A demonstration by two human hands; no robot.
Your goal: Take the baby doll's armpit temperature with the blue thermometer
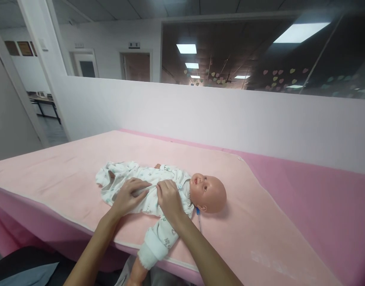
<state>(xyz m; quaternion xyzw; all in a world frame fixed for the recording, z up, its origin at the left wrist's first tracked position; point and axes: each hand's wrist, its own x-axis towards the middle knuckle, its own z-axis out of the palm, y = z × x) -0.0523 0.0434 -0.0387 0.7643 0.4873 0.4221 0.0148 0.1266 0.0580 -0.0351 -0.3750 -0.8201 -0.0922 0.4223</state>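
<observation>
Pinched on the front of a printed white garment (146,206), the fingertips of the right hand (170,198) hold a raised ridge of its cloth. At 9 o'clock from them, the left hand (129,196) lies on the same garment, its thumb and index finger a little apart near that ridge; whether its other fingers grip any cloth, I cannot tell. Beneath the 2 hands, the doll (211,194) wearing the garment lies on its back, its bald head at 3 o'clock from the hands and the garment's leg end at 9 o'clock. At 7 o'clock, the doll's near sleeve (161,240) stretches toward the person, its thick white cuff folded back, and the bare forearm beyond it reaches over the table edge. At 12 o'clock, a bit of the doll's far hand (157,166) peeps out beside the garment. Just under the neck, at 4 o'clock, a blue piece (198,211) joins a thin clear tube (200,226). All this rests on a pale pink cover (244,222), near its 6 o'clock edge, with deeper pink cloth (313,186) showing at 2 o'clock. Farther out, a white partition (200,113) stands at 12 o'clock, a dark window (230,51) with heart stickers at 1 o'clock, and a desk (44,100) at 10 o'clock.
</observation>
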